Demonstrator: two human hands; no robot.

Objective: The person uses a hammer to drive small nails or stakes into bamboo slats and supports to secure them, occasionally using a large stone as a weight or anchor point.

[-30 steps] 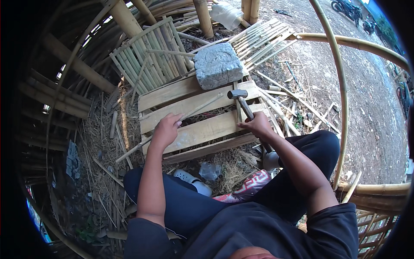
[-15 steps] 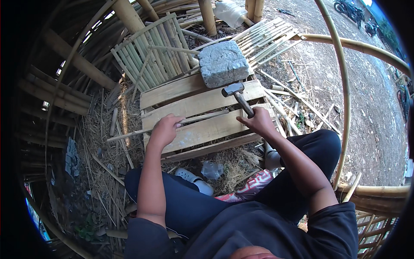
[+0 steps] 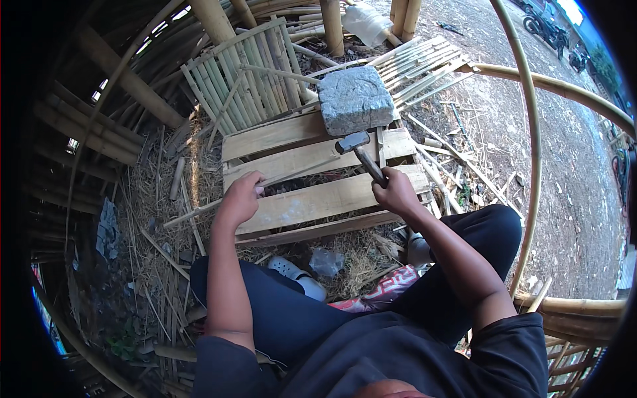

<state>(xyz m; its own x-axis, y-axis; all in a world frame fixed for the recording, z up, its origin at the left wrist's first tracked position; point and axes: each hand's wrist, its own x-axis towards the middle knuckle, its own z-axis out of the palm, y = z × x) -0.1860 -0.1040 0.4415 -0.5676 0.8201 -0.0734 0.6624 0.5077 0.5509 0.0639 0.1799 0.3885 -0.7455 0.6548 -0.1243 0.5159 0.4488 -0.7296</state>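
My left hand point(image 3: 243, 198) is closed round a thin bamboo strip point(image 3: 302, 171) that slants across a slatted wooden crate point(image 3: 332, 196). The strip's near end pokes out past the crate's left side; its far end lies close to the hammer's head. In my right hand point(image 3: 397, 190) is a hammer point(image 3: 368, 164), gripped by its wooden handle. Its metal head points away from me over the crate's slats, just short of a rough grey stone block point(image 3: 355, 99) at the crate's far edge. My fingertips are partly hidden on both hands.
A bamboo slat panel point(image 3: 245, 76) leans behind the crate on the left. More split bamboo strips point(image 3: 424, 63) lie beyond the stone. Straw and offcuts cover the ground round the crate. A curved bamboo pole point(image 3: 525, 132) rises at the right, and a plastic bag point(image 3: 327, 262) lies near my feet.
The strip's far end has swung away from me and slightly left. The hammer has shifted a little left relative to the stone. The whole view has moved slightly.
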